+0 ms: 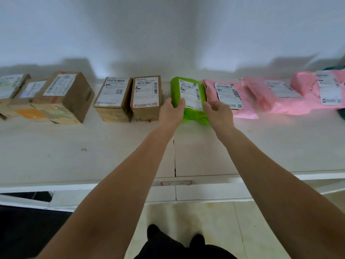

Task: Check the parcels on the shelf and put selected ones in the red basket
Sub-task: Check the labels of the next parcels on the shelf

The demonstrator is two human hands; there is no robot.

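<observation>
Parcels (189, 94) along white shelf (74, 156)

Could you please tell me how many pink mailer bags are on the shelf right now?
3, all right of the green parcel: one beside it, one further right, one at the far right edge. They overlap, so more may be hidden.

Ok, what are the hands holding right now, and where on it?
Both grip the green parcel: left hand on its left edge, right hand on its right edge.
</observation>
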